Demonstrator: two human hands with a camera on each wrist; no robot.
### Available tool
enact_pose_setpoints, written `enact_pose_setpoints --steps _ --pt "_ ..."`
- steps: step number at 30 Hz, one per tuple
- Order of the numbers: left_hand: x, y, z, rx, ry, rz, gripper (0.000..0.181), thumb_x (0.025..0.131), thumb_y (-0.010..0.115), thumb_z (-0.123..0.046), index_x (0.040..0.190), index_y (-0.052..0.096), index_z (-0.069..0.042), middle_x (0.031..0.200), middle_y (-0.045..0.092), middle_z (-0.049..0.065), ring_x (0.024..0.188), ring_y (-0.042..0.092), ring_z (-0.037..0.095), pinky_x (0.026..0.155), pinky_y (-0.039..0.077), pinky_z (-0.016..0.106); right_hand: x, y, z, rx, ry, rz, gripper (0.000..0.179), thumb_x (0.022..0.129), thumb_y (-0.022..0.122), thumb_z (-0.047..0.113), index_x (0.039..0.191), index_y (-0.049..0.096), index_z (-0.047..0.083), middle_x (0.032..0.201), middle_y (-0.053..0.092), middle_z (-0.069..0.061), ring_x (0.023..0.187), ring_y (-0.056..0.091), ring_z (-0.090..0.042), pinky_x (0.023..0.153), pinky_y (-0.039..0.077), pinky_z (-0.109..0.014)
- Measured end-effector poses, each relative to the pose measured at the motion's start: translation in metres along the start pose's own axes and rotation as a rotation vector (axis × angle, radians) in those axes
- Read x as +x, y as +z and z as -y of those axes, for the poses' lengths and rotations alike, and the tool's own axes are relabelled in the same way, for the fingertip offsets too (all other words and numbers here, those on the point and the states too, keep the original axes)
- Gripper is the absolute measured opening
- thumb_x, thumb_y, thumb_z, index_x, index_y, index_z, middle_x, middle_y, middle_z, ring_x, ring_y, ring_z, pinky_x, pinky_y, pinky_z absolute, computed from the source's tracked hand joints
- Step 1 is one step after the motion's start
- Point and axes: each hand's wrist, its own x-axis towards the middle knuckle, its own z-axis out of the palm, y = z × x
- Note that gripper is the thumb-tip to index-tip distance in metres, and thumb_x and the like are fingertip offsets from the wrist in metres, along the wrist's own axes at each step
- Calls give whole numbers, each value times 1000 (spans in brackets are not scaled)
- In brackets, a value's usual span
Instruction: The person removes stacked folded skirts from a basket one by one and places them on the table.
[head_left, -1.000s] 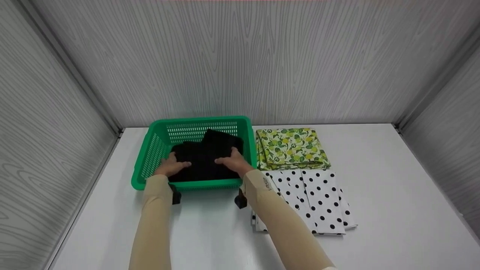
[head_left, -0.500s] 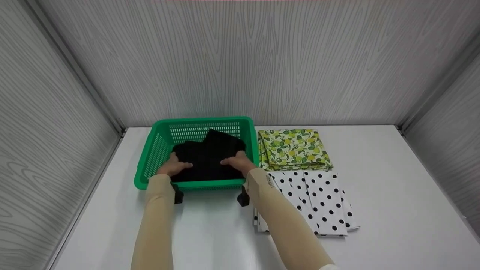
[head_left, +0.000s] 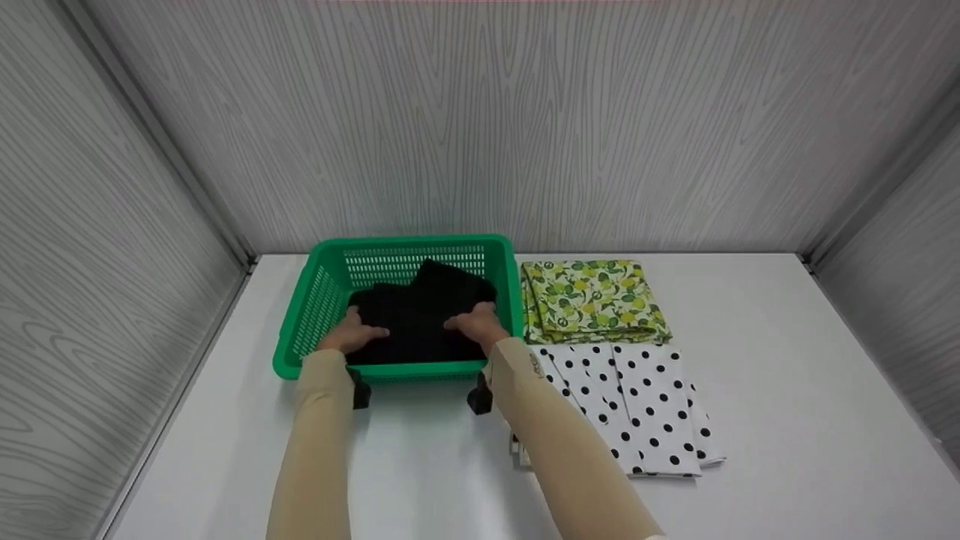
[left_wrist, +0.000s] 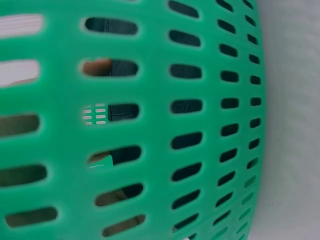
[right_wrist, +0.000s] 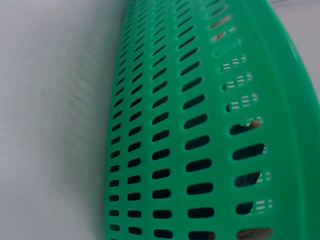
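Note:
A black folded cloth [head_left: 412, 319] lies in the green plastic basket [head_left: 409, 368], filling much of its bottom, with one corner raised toward the back. My left hand [head_left: 351, 332] grips the cloth's left side, its thumb lying over the top. On the opposite side, my right hand [head_left: 478, 324] holds the cloth with the thumb over it too. The other fingers are mostly hidden down the sides. In the left wrist view the slotted basket wall [left_wrist: 155, 120] covers nearly everything, and dark cloth shows through the slots. Through the basket wall [right_wrist: 172, 125] in the right wrist view, dark cloth and bits of skin show.
Right of the basket lies a folded lemon-print cloth [head_left: 596, 300]. In front of it is a folded white cloth with black dots [head_left: 652, 405], partly under the right forearm. A white table [head_left: 780, 390] carries everything, with grey wood-grain panels [head_left: 480, 120] at the back and sides.
The right hand has shifted slightly right along the black cloth, its fingers lower at the side. The left hand stays in place. The head view has drifted a little.

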Motion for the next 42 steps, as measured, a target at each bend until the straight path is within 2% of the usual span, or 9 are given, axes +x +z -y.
enact_pose_setpoints --steps 4,10,13,17,21,26,31,37,42 --pt "0 -1 2 -36 16 13 91 99 56 -21 154 -6 16 161 0 38 149 2 49 121 11 54 3 -5 -3 47 8 21 91 96 67 18 160 7 -4 167 10 -21 152 16 -35 120 21 -44" --pt "0 1 4 -101 60 -2 84 96 60 -17 156 10 13 161 10 36 148 12 48 120 16 55 4 -9 -8 111 38 51 94 92 72 14 160 10 -4 165 16 -21 151 19 -36 120 22 -45" --pt "-2 1 3 -106 77 -4 82 96 62 -16 157 15 10 161 13 34 148 14 48 119 18 56 2 -10 -7 102 50 75 95 91 73 16 160 12 -3 165 18 -21 150 20 -36 120 22 -45" --pt "-4 0 0 -100 88 11 83 94 63 -13 159 15 6 162 11 33 148 13 47 119 17 57 0 -10 -4 46 46 101 96 90 74 18 161 11 -3 166 16 -19 151 18 -33 121 20 -43" --pt "-6 -2 -2 -106 91 17 85 92 64 -9 159 15 5 163 10 32 148 14 47 118 19 58 0 -10 -3 73 33 117 97 91 73 12 161 7 -1 167 10 -18 153 11 -33 121 17 -43" --pt "-5 -4 -2 -94 121 -2 79 91 64 -3 158 23 5 161 16 33 146 18 47 117 23 58 -2 -11 -3 106 -31 152 95 93 68 4 163 3 4 169 4 -15 154 5 -32 121 16 -46" --pt "-7 -5 -3 -115 187 -34 73 89 62 2 155 31 6 159 21 34 146 21 46 117 25 56 -5 -18 -2 126 -157 168 97 93 63 -5 164 1 14 169 0 -12 154 3 -31 121 18 -47" --pt "-16 -7 -5 -180 238 -83 73 89 61 4 156 32 4 161 21 30 146 21 42 117 24 55 -12 -28 -1 90 -260 193 79 94 57 -10 162 27 15 167 14 -15 151 18 -34 116 31 -47" --pt "-25 -8 -8 -205 258 -115 73 90 62 3 157 33 1 164 17 27 150 12 42 118 18 57 -17 -34 0 80 -314 189 74 95 58 -9 160 31 11 166 21 -15 150 23 -33 115 34 -46"
